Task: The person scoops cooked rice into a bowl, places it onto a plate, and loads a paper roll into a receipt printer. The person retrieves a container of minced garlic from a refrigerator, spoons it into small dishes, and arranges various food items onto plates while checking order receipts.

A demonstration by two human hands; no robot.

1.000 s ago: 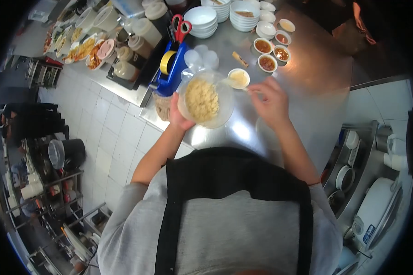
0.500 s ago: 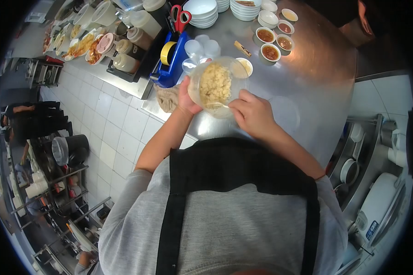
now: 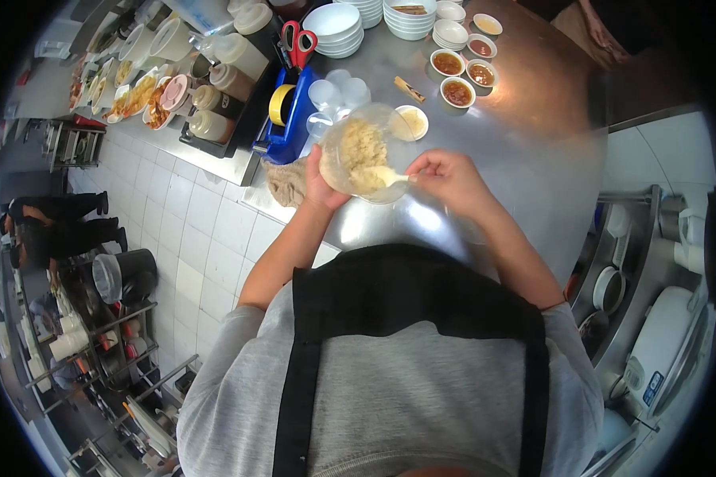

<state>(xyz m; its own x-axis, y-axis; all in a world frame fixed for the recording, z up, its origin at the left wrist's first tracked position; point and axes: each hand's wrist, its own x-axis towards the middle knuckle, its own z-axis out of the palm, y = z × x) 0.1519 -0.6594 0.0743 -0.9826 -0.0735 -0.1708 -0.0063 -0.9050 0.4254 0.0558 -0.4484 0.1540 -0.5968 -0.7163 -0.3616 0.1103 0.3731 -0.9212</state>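
My left hand [image 3: 324, 184] grips a clear plastic container [image 3: 392, 129] by its left side, tilted over the steel table. Inside lies a crumbly, pale yellow food [image 3: 359, 145] that looks like minced garlic, though I cannot be sure. Between the fingers of my right hand [image 3: 447, 176] is the handle of a whitish spoon [image 3: 387, 176], its bowl down in the food. Just beyond the container, a small white dish [image 3: 410, 123] holds a pale yellow substance. Several clear plastic cups [image 3: 339, 91] stand behind the container.
Sauce dishes [image 3: 457, 92] and stacked white bowls [image 3: 333, 30] stand farther back. A blue tape dispenser [image 3: 288, 119], red scissors [image 3: 298, 45] and squeeze bottles [image 3: 212, 125] are to the left. A brown cloth [image 3: 285, 181] lies by the table edge. Other people [image 3: 64, 219] stand far left.
The spoon has turned, so more of its bowl and handle shows. My right hand has shifted slightly right, with looser fingers. The whole view has moved a little.
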